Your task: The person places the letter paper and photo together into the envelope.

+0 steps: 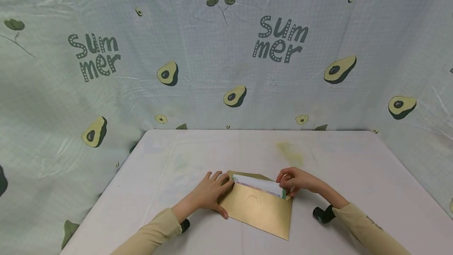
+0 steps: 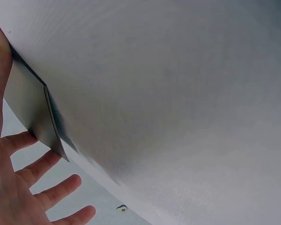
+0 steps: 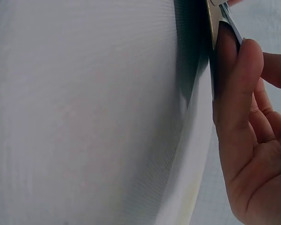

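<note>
A gold envelope (image 1: 256,211) lies at a slant on the table, its back flap (image 1: 251,174) lifted. Out of its mouth sticks the upper strip of a white card (image 1: 260,184) with a coloured border and a green corner; the rest is hidden inside. My left hand (image 1: 212,192) is spread at the envelope's left end, thumb by the near edge and fingertips by the far edge. In the left wrist view, those spread fingers (image 2: 40,166) touch the envelope (image 2: 35,105). At the card's right end my right hand (image 1: 297,180) pinches the corner with thumb and fingers.
The white table (image 1: 198,148) carries a faint yellowish stain (image 1: 290,152) near its far side. A pale curtain (image 1: 198,42) with avocado prints hangs behind and on both sides. Dark devices (image 1: 323,215) are worn at both wrists.
</note>
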A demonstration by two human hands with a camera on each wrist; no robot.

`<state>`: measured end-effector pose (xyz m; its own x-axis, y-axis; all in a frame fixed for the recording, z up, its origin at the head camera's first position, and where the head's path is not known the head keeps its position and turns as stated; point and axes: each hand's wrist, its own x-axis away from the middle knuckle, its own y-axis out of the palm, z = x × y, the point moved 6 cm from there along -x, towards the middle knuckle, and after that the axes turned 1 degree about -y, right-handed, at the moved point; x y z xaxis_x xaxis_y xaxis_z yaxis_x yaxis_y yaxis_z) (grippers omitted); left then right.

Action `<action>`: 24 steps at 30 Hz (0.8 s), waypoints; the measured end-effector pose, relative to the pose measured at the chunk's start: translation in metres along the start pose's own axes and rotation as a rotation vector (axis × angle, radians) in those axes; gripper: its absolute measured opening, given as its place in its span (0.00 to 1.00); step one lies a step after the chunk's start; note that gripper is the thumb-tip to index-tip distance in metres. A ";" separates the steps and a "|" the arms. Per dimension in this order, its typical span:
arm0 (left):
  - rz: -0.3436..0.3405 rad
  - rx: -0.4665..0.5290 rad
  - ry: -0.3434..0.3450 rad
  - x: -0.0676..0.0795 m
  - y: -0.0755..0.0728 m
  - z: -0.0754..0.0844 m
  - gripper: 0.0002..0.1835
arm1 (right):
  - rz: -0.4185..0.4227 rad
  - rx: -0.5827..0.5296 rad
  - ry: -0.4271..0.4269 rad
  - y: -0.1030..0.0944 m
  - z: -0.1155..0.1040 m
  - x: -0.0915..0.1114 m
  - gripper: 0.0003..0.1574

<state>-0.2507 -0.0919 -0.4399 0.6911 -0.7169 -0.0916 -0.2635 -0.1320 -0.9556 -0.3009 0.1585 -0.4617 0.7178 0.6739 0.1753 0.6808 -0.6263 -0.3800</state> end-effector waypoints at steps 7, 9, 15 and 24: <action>-0.008 0.019 0.000 0.000 -0.001 -0.001 0.55 | 0.000 0.082 -0.011 -0.002 -0.010 -0.002 0.14; -0.008 0.022 0.001 -0.001 -0.001 -0.001 0.54 | 0.011 0.112 -0.004 -0.004 -0.013 -0.005 0.14; -0.002 0.025 0.002 -0.001 -0.002 -0.002 0.54 | -0.001 0.202 -0.003 -0.008 -0.017 -0.016 0.14; -0.011 0.026 0.000 -0.001 -0.002 0.000 0.55 | -0.111 0.272 -0.046 0.001 -0.024 -0.024 0.17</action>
<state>-0.2504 -0.0910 -0.4382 0.6935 -0.7158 -0.0811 -0.2386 -0.1220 -0.9634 -0.3143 0.1320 -0.4447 0.6291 0.7537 0.1903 0.6862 -0.4234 -0.5915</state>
